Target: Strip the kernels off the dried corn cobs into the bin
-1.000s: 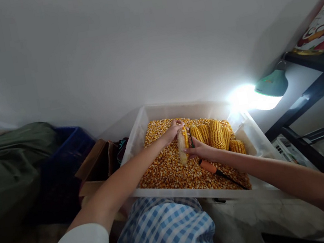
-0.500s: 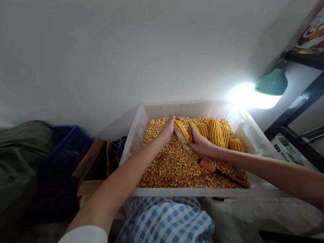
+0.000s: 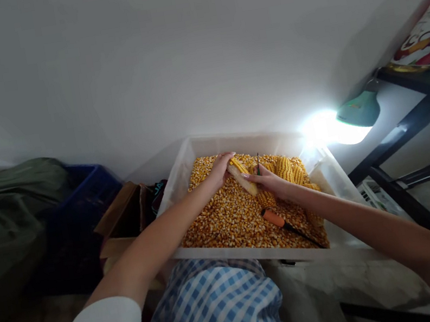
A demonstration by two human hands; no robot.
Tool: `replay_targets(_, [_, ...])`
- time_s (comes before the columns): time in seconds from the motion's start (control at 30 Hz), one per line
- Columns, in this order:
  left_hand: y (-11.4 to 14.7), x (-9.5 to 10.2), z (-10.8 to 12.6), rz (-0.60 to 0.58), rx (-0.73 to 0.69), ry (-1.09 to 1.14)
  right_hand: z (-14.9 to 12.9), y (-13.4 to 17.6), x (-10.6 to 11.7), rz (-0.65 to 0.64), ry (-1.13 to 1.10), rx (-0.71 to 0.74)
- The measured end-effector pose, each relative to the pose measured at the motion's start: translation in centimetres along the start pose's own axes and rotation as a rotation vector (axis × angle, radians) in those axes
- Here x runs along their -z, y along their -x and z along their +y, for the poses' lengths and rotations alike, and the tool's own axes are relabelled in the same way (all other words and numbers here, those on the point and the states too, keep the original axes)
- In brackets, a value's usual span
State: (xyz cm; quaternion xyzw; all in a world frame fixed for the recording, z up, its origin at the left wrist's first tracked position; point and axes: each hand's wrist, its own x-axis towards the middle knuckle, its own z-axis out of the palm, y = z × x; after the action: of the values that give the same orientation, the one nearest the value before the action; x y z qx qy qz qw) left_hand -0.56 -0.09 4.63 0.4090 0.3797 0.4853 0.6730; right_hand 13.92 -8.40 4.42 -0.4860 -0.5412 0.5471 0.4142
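Over a plastic bin, my left hand is closed round the upper end of a corn cob. Part of the cob is bare and pale; yellow kernels remain along its upper side. My right hand grips a thin, dark-shafted tool that points upward, its handle mostly hidden by the fingers. The thumb of that hand rests against the cob. Whole ears of corn lie just right of it. Loose kernels fill much of the bin, and an orange-handled tool with a dark shaft lies on them.
The translucent bin stands against a wall. A lit lamp hangs from a dark metal rack at the right. To the left are an open cardboard box and a blue crate with green cloth.
The cob has been turned, so more of its bare side faces me. My right thumb now lies across it, and the tool's shaft has shifted slightly up and right.
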Motion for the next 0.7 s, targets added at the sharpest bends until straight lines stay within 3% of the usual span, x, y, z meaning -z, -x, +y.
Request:
replay_targets(0.1, [0.1,-0.2,0.0,-0.041,-0.043,0.039,-1.2,0.5,-0.2,-0.210,-0.194,-0.108])
replay_targets(0.17, [0.2,-0.3,-0.2,-0.055,-0.072,0.001,-1.5,0.7,-0.3,-0.248,-0.205,-0.121])
replay_targets(0.4, [0.0,-0.5,-1.0,0.064,-0.132,-0.069,-0.3,0.5,-0.8,-0.085,0.144,-0.016])
replay_targets(0.7, [0.4,-1.1,-0.3,0.080,-0.200,-0.120,-1.0,0.9,-1.2,0.018,0.368,0.117])
